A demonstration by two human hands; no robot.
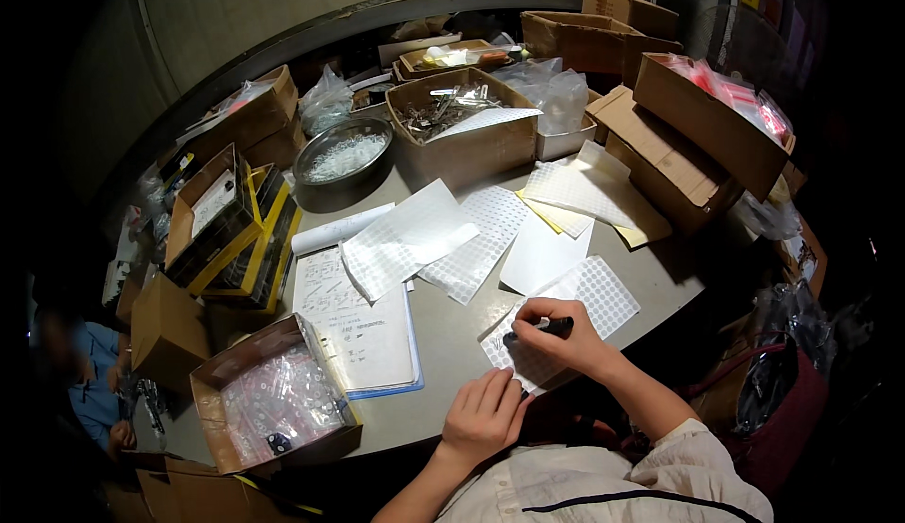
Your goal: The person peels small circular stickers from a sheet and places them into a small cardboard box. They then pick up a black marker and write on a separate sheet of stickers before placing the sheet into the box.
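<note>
My right hand (567, 334) grips a black marker (560, 325), its tip end at the lower left part of a sheet of round stickers (606, 299). The sheet is white with rows of grey dots and lies near the table's front edge. My left hand (483, 416) rests at the sheet's near left corner with its fingers curled. A small dark thing (525, 394) shows by its fingertips, too small to name. More dotted sheets (410, 240) overlap behind, and a plain white sheet (547, 257) lies beside them.
Handwritten papers on a blue clipboard (419, 363) lie to the left. A carton of small bagged parts (353, 436) stands nearer. Behind are a metal bowl (304, 167), a carton of metal pieces (462, 157) and stacked cartons (698, 137). A person in blue (92, 382) sits far left.
</note>
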